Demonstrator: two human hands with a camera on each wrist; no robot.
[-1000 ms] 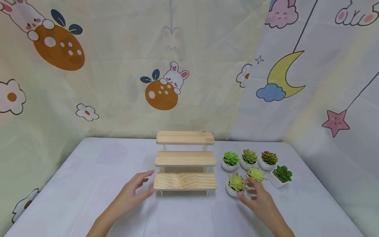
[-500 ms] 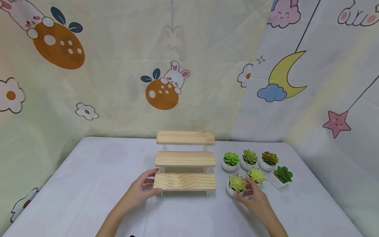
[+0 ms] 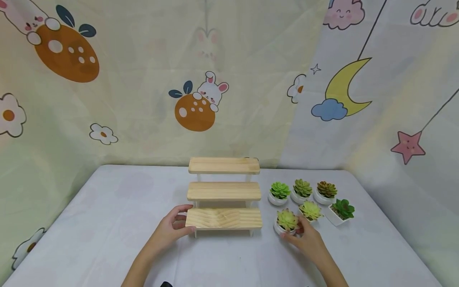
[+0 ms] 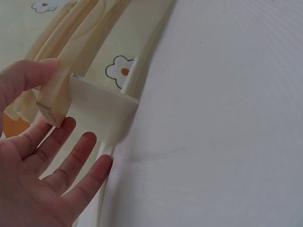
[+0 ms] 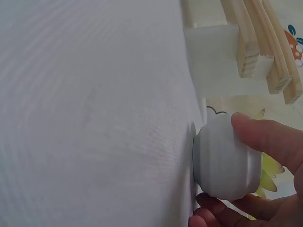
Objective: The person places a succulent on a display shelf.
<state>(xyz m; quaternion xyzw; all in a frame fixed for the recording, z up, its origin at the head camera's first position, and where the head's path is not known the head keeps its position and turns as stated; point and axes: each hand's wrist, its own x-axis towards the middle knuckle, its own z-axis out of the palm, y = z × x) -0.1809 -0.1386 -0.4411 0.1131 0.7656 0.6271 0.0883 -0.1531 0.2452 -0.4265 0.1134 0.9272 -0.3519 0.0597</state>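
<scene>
A three-tier wooden display stand (image 3: pixel 224 218) with pale supports stands mid-table. My left hand (image 3: pixel 173 223) holds the left end of its lowest board, thumb and fingers on opposite sides, as the left wrist view shows (image 4: pixel 57 101). To the right, my right hand (image 3: pixel 307 238) grips a potted succulent (image 3: pixel 287 220) with yellow-green leaves. In the right wrist view the thumb lies on one side of its white round pot (image 5: pixel 227 158) and the fingers on the other. The pot appears to rest on the table. Just behind that hand is another yellow-green succulent (image 3: pixel 310 209), its pot mostly hidden.
Behind these stand a bright green succulent (image 3: pixel 279 191), a green one (image 3: pixel 302 188) and a reddish-brown one (image 3: pixel 326 190). A dark green plant in a square white pot (image 3: pixel 335 215) is farthest right. A small black object (image 3: pixel 166 284) shows at the bottom edge.
My left hand has moved right from beside the stand and taken hold of its lowest board. My right hand has moved slightly left and closed round the front succulent's pot.
</scene>
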